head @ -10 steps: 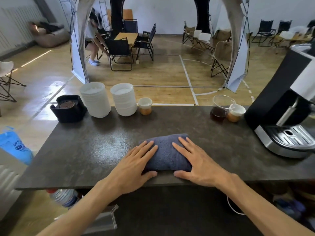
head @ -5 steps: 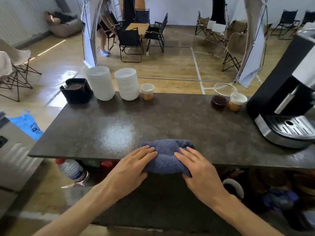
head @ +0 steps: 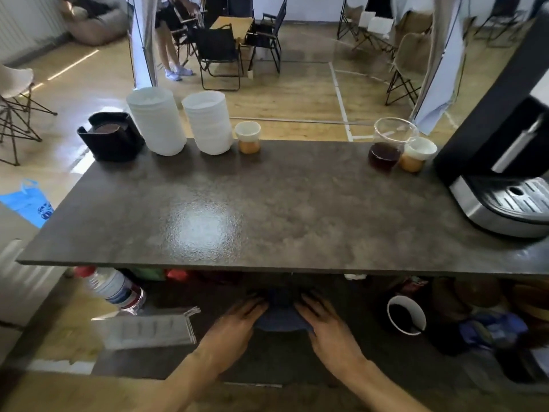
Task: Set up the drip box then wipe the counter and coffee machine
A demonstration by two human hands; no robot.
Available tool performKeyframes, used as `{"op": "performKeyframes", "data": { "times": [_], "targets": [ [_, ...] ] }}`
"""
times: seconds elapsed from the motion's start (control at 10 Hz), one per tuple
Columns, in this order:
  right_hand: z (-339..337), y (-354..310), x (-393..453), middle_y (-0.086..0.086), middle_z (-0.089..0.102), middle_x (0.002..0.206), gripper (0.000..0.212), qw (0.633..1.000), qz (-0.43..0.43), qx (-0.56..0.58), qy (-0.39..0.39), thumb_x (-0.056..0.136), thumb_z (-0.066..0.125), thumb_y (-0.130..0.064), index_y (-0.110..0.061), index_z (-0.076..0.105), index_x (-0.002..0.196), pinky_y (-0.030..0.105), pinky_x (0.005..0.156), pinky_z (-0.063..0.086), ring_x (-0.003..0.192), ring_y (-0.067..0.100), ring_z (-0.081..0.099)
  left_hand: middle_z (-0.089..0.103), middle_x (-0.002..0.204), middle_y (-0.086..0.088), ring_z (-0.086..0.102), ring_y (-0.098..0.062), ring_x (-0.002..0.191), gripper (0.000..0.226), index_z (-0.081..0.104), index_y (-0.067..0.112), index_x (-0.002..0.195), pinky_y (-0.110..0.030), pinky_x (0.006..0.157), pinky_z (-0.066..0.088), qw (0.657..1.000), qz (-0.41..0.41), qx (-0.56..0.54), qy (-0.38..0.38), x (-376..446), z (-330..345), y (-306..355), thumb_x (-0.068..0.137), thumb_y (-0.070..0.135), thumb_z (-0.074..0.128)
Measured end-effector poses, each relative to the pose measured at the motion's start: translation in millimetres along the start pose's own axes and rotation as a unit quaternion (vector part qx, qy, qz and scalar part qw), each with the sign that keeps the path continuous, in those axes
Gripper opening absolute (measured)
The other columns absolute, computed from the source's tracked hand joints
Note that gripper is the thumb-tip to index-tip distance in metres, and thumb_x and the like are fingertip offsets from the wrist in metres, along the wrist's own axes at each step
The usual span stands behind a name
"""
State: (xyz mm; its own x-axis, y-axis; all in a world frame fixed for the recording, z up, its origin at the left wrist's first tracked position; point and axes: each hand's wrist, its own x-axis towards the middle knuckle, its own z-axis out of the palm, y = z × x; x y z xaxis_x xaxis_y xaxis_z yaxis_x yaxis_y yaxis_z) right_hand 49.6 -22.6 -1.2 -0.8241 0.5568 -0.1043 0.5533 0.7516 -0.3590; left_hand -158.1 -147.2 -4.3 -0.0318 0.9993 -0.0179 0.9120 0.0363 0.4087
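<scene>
Both hands on the blue cloth, below the counter's near edge.

Our left hand [head: 234, 325] and right hand [head: 329, 328] lie flat, fingers nearly straight, pinning the blue cloth [head: 280, 318] between them on the lower shelf [head: 178, 295]; whether they grip it we cannot tell. Above, the counter [head: 267, 203] is bare mid-span, likely ready for wiping; the coffee machine [head: 502, 173] fills its right end.

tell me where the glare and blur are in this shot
Head view: a bright glare patch on the counter left of centre; left hand, right hand and cloth below the edge are dim, motion-blurred; wide-angle lens bends the coffee machine.
</scene>
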Motion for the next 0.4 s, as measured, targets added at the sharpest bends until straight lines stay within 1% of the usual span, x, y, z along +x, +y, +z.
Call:
{"op": "performKeyframes", "data": {
  "times": [0.1,0.2,0.3,0.4],
  "targets": [
    [37,12,5,-0.004,0.060,0.137,0.087,0.999,0.039,-0.013,0.006,0.047,0.093,-0.019,-0.027,0.064,0.128,0.024,0.086,0.054,0.128,0.021,0.053,0.054,0.143,0.001,0.044,-0.020,0.133,0.080,0.050,0.021,0.139,-0.037,0.109,0.042,1.000,0.003,0.013,-0.026,1,28,-20,0.064,0.009,0.074],
    [63,10,-17,0.000,0.032,0.157,0.083,0.994,0.077,-0.033,-0.070,0.067,0.085,-0.024,-0.030,0.050,0.142,0.031,0.107,0.040,0.142,0.024,0.039,0.051,0.146,-0.003,0.047,-0.026,0.135,0.072,0.053,0.020,0.140,-0.039,0.119,0.013,0.991,-0.023,0.098,-0.093,-29,61,-34,0.068,0.023,0.048],
    [70,12,-40,-0.007,-0.002,0.163,0.067,0.994,0.084,0.011,-0.065,0.094,0.056,-0.022,-0.032,0.027,0.153,0.027,0.117,0.011,0.152,0.023,0.012,0.054,0.143,-0.005,0.056,-0.026,0.128,0.078,0.049,0.021,0.139,-0.033,0.121,0.008,0.992,-0.036,0.096,-0.076,-51,70,-32,0.062,0.021,0.037],
    [48,0,-55,-0.003,0.039,0.155,0.053,0.994,0.085,0.061,0.010,0.091,0.062,-0.024,-0.029,0.049,0.142,0.028,0.109,0.035,0.136,0.024,0.045,0.055,0.142,0.000,0.059,-0.021,0.123,0.065,0.049,0.023,0.139,-0.035,0.113,0.037,0.999,-0.047,0.001,0.001,-48,38,-2,0.074,0.017,0.042]
  ]
}}
